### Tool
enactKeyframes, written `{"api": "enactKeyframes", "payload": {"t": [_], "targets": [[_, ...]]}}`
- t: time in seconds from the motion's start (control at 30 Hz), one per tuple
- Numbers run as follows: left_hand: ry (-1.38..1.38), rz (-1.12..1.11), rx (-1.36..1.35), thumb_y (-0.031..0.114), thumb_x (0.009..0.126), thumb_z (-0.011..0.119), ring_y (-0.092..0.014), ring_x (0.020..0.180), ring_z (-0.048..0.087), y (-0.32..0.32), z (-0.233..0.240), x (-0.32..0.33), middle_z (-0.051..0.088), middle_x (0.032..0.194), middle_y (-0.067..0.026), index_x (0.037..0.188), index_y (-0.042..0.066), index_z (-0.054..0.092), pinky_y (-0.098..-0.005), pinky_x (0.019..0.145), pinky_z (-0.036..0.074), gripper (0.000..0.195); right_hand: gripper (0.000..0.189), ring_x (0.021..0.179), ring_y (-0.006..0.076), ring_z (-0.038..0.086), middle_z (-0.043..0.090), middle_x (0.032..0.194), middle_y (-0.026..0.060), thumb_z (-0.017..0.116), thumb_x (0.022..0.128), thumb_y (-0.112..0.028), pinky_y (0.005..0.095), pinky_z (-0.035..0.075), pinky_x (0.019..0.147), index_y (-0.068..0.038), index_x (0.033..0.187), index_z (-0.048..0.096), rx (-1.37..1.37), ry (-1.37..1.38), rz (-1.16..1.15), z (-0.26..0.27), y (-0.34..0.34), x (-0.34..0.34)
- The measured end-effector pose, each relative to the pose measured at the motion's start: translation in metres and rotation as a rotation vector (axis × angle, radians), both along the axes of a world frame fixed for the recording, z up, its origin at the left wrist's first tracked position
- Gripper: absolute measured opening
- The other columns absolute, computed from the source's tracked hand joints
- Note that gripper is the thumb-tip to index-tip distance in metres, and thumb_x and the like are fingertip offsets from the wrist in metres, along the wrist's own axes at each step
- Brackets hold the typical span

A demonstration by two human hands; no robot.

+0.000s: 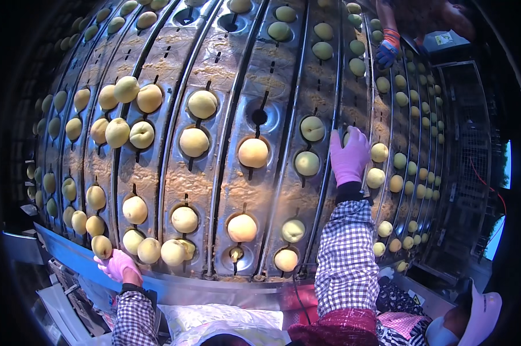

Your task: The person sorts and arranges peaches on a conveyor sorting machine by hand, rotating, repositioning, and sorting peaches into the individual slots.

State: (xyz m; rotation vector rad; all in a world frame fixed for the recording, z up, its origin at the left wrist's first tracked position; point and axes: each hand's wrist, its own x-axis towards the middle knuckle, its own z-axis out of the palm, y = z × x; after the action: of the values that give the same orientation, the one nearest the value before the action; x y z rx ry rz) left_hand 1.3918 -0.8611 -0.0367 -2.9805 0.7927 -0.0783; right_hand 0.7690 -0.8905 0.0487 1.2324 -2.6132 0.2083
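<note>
My left hand (pixel 120 264), in a pink glove, holds a peach (pixel 101 247) at the near edge of a metal machine bed (pixel 251 190). Farther out on the right, my right hand (pixel 351 158), also pink-gloved, has its thumb and fingers around a pale green peach (pixel 346 137), mostly hidden by the hand. Yellow and greenish peaches fill most of the round cups about both hands. One peach (pixel 126 89) rests on top between two others. At the near edge, a cup (pixel 235 258) holds only a small yellow scrap.
Wet orange pulp (pixel 191 184) coats the metal strips between the cups. Across the bed, another person's orange-and-blue glove (pixel 388 48) reaches over the peaches. A co-worker in a pink hat (pixel 481 313) is at the lower right. A black cable (pixel 296 289) hangs over the near edge.
</note>
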Motion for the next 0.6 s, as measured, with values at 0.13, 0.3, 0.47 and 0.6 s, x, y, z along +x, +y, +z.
{"api": "enactKeyframes", "payload": {"t": [0.13, 0.3, 0.47, 0.6], "targets": [[0.028, 0.035, 0.026, 0.043, 0.096, 0.044, -0.033, 0.139, 0.037, -0.003, 0.003, -0.001, 0.035, 0.152, -0.0174, 0.152, 0.014, 0.028, -0.0442, 0.113, 0.031, 0.065, 0.051, 0.113, 0.0346, 0.056, 0.059, 0.120, 0.0173, 0.067, 0.085, -0.037, 0.0439, 0.045, 0.097, -0.008, 0.125, 0.058, 0.192, -0.263, -0.016, 0.003, -0.036, 0.031], [0.031, 0.005, 0.008, 0.048, 0.095, 0.044, -0.032, 0.142, 0.034, 0.003, -0.012, 0.021, 0.034, 0.153, -0.0159, 0.152, 0.018, 0.028, -0.0455, 0.113, 0.030, 0.067, 0.054, 0.115, 0.0323, 0.055, 0.053, 0.132, 0.0111, 0.068, 0.080, -0.015, 0.0416, 0.047, 0.098, -0.016, 0.132, 0.054, 0.213, -0.197, 0.315, -0.012, -0.035, 0.024], [0.148, 0.019, -0.066, 0.043, 0.095, 0.047, -0.033, 0.142, 0.032, 0.000, 0.011, -0.006, 0.031, 0.155, -0.0157, 0.151, 0.018, 0.028, -0.0454, 0.114, 0.028, 0.064, 0.057, 0.115, 0.0329, 0.054, 0.051, 0.134, 0.0108, 0.067, 0.079, -0.010, 0.0423, 0.046, 0.098, -0.017, 0.134, 0.053, 0.310, -0.117, 0.430, -0.007, -0.025, 0.018], [0.197, -0.051, -0.148, 0.041, 0.096, 0.047, -0.034, 0.143, 0.029, 0.012, 0.006, 0.012, 0.024, 0.157, -0.0171, 0.153, 0.018, 0.025, -0.0472, 0.115, 0.026, 0.065, 0.044, 0.113, 0.0336, 0.056, 0.058, 0.126, 0.0142, 0.066, 0.084, -0.022, 0.0441, 0.045, 0.097, -0.009, 0.125, 0.058, 0.071, -0.282, 0.286, 0.003, -0.004, 0.035]]}}
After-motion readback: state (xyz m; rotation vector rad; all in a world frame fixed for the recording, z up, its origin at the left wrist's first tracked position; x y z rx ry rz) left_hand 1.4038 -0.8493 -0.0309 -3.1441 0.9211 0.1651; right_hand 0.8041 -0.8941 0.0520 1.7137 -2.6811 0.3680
